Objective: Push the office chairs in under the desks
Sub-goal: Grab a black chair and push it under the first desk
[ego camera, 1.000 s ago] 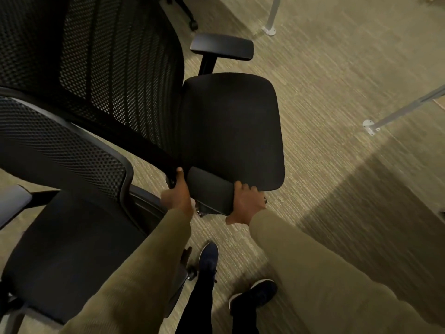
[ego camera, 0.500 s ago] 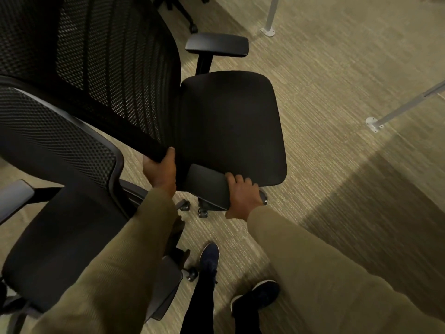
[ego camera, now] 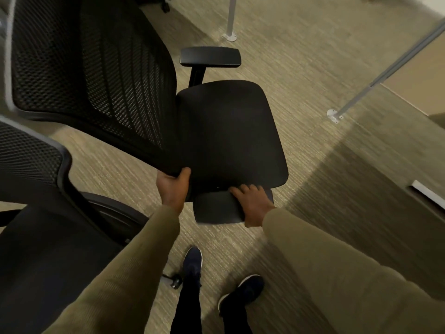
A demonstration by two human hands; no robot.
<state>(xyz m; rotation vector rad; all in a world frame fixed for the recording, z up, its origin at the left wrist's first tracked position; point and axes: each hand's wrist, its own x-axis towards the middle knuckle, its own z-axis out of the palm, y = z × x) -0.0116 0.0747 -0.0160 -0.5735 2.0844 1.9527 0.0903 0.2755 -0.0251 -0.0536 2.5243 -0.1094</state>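
Note:
A black office chair fills the middle of the view, with a dark seat (ego camera: 231,133) and a mesh backrest (ego camera: 96,75) to its left. My left hand (ego camera: 172,189) grips the lower edge of that backrest. My right hand (ego camera: 252,204) is closed over the chair's near armrest (ego camera: 214,210). The far armrest (ego camera: 210,57) sticks out above the seat. A second black mesh chair (ego camera: 41,227) stands close at the lower left, partly hidden by my left sleeve.
Carpeted floor (ego camera: 313,68) lies all around. Two grey desk legs with floor plates stand beyond the chair, one leg (ego camera: 230,18) at the top and another leg (ego camera: 356,97) at the right. A desk edge (ego camera: 428,196) shows at the far right. My feet are below.
The held chair has shifted away from the second chair, opening a strip of carpet between them. My left hand slid up along the backrest edge; my right hand stays on the armrest.

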